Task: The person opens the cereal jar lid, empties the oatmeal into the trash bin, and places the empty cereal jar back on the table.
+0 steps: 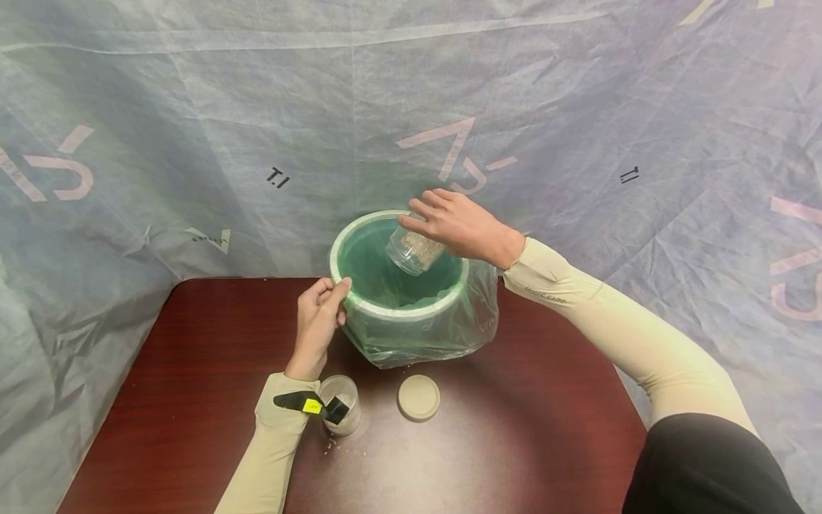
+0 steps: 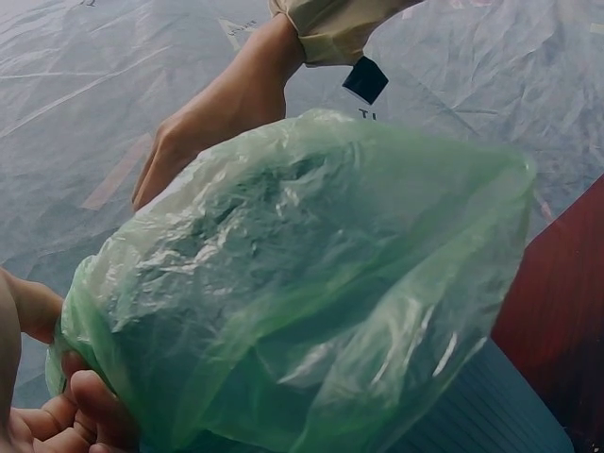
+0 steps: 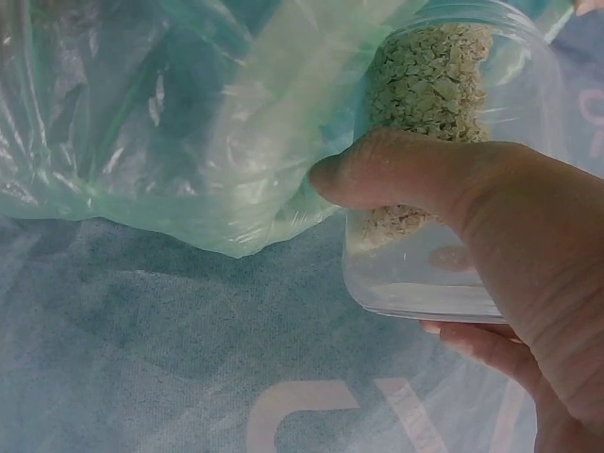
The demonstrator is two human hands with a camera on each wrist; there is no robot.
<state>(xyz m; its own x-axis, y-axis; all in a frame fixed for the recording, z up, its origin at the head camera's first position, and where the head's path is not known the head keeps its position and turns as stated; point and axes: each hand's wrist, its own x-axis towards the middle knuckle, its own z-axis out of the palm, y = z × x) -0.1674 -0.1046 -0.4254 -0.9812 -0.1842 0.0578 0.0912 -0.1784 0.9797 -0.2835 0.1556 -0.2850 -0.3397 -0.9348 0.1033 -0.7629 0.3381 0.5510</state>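
Note:
A round bin [image 1: 412, 313] with a white rim has a thin green plastic bag [image 2: 311, 283] draped over it. My left hand [image 1: 317, 314] grips the bin's near left rim through the bag, thumb on top and fingers outside. My right hand [image 1: 462, 225] holds a clear plastic jar [image 3: 406, 294], tilted with its mouth down to the left over the bin's opening. Pale dry flakes, like oats [image 3: 429, 80], lie inside the jar toward its mouth. The bottom of the bin is hard to make out.
Beside my left wrist stands a second clear jar [image 1: 352, 421], open, with pale contents. A round cream lid [image 1: 419, 397] lies in front of the bin. Small crumbs [image 1: 330, 448] dot the dark red table [image 1: 514, 435]. Grey sheeting [image 1: 212, 107] hangs behind it.

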